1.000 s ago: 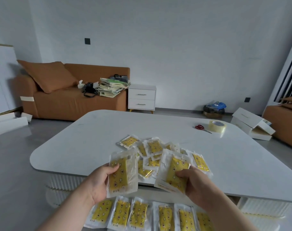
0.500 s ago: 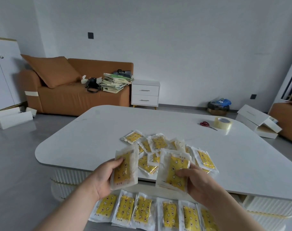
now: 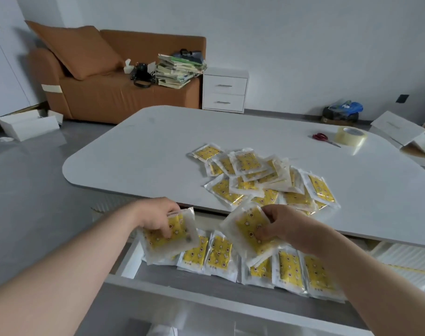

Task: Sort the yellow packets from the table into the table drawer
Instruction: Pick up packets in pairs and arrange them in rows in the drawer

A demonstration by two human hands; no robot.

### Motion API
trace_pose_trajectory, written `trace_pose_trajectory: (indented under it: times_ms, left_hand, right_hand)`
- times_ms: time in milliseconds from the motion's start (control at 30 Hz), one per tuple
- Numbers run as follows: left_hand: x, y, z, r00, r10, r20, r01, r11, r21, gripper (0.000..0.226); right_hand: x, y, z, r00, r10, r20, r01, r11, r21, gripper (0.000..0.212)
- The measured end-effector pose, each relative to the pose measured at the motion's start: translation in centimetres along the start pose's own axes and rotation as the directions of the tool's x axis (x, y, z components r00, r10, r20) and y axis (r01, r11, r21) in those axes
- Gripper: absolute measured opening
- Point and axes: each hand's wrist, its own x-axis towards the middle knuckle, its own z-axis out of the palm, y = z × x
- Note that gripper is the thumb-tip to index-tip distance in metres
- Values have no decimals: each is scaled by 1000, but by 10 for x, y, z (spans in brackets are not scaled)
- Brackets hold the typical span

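Left grip (image 3: 158,218) clamped on one clear-wrapped yellow packet (image 3: 180,238), right grip (image 3: 286,226) clamped on a second yellow packet (image 3: 248,226), both above the open white drawer (image 3: 131,260), a row of filed packets (image 3: 217,254) just beneath them, loose packet pile (image 3: 255,173) on the white counter (image 3: 158,146) beyond the right grip.

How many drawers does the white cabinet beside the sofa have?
2: the upper drawer and the lower drawer directly beneath it, both closed. None appear hidden.
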Motion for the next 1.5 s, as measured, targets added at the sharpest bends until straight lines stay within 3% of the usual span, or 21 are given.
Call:
trace_pose_trajectory:
  times_ms: [133,233,433,633,800,900,1000,1133,1233,1367,1500]
  left_hand:
    - [22,2,21,981,-85,173,23,943,331,67]
    - [38,-4,42,960,-140,244,30,914,405,84]
    - [50,-15,73,909,-188,371,-6,886,464,84]
    - [53,-24,88,948,-126,291,-21,892,452,61]
    - [55,-36,90,970,-104,220,20,935,354,17]
    - [54,-36,92,978,-87,190,23,947,320,29]
    - [54,-36,91,984,-65,168,6,944,329,34]
    - [55,-37,92,990,-38,134,-14,932,363,13]
    - [55,-38,95,994,-13,110,-27,935,355,27]
    - [56,-40,99,995,26,99,-59,932,357,30]
    - [58,-44,93,995,95,43,-104,919,381,38]
  right_hand:
    - [16,-3,19,994,24,109,-7,987,-158,27]
    - [26,-2,33,980,35,198,14,970,-241,23]
    - [39,9,64,952,99,290,63,862,-503,21]
    - [52,19,96,918,112,379,130,820,-557,19]
    - [58,21,119,903,78,423,187,814,-550,19]
    - [61,23,127,918,44,393,191,822,-537,43]
    - [64,26,132,943,18,332,160,851,-499,42]
    - [64,28,137,957,1,290,163,825,-542,49]
    - [63,32,142,965,-9,263,155,828,-540,46]
    - [60,33,144,964,-29,265,183,792,-582,43]
    - [59,28,130,935,-187,302,349,646,-679,49]
